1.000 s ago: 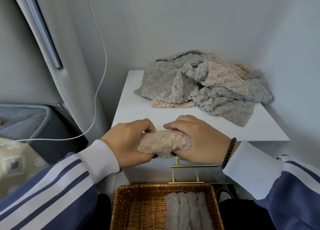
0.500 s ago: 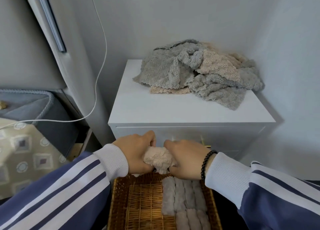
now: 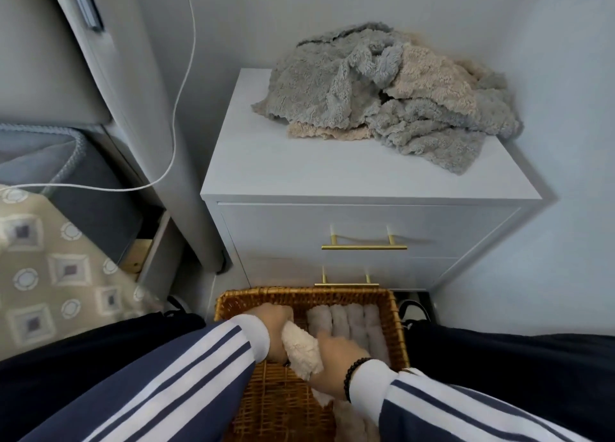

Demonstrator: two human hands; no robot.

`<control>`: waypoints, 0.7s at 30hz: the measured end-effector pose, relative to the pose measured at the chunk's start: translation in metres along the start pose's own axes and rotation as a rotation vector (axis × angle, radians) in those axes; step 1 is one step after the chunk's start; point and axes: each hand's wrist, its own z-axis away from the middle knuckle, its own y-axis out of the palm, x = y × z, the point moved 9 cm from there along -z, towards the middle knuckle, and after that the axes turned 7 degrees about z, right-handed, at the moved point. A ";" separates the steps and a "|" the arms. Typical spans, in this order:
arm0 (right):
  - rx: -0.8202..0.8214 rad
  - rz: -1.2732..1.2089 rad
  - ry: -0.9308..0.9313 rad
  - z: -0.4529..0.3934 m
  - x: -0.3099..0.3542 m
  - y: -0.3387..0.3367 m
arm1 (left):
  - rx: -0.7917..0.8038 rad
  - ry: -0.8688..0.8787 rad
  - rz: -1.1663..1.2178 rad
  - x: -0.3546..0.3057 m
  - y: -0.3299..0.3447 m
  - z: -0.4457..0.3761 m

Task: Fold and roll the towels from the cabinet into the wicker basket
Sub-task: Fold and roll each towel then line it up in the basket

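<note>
The placing step is in hand: both the left hand [image 3: 278,328] and right hand [image 3: 336,358] have their grip closed round a beige roll [image 3: 303,351], held over the basket [image 3: 233,300]. Next it should be laid beside the grey rolls [image 3: 349,325] inside the basket. The roll looks plush and tightly wound; loose towels [image 3: 382,88] lie well behind the basket.

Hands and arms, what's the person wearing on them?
Both arms wear navy sleeves with white stripes along them and white ribbed cuffs. The right hand has a black beaded bracelet at the wrist; the left hand is bare, with no jewellery visible.
</note>
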 end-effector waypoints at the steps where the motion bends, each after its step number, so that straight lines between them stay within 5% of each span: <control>1: 0.039 -0.023 0.040 -0.006 -0.006 0.019 | 0.004 -0.009 -0.030 0.004 0.015 -0.008; 6: 0.213 -0.025 0.188 -0.026 -0.028 0.085 | 0.034 -0.059 -0.031 0.017 0.075 -0.035; 21: 0.272 -0.237 0.388 -0.044 -0.055 0.148 | 0.045 -0.332 0.383 0.053 0.170 -0.065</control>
